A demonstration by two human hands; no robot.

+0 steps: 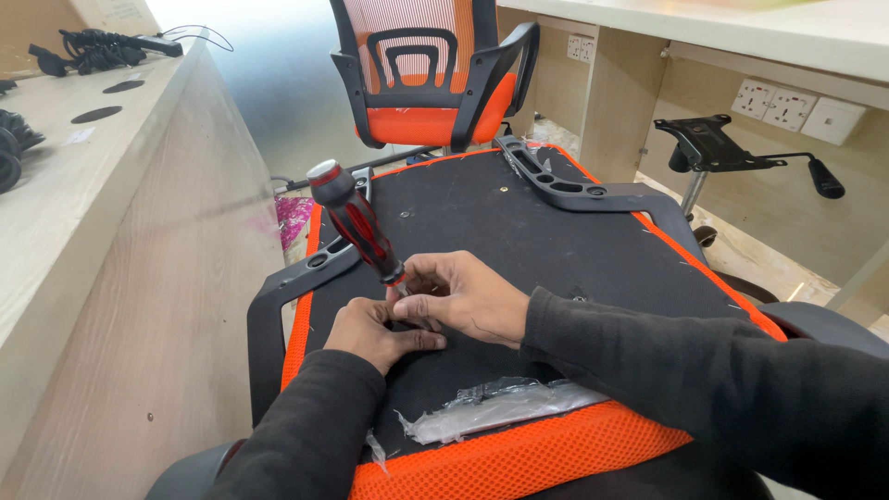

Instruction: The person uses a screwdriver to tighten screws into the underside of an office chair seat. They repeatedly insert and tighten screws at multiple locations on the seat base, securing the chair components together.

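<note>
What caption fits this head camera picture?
Two hands steady a red-and-black screwdriver on an upturned orange chair seat.

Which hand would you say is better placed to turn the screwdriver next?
Probably the right hand: its fingers already sit at the base of the screwdriver handle. The left hand lies flat on the seat, steadying.

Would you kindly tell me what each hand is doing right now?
Left hand: pressed on the seat underside, holding nothing visible.
Right hand: closed around the screwdriver shaft.

screwdriver | red-black handle, tilted up-left | tip seemingly on upturned black seat base
</note>
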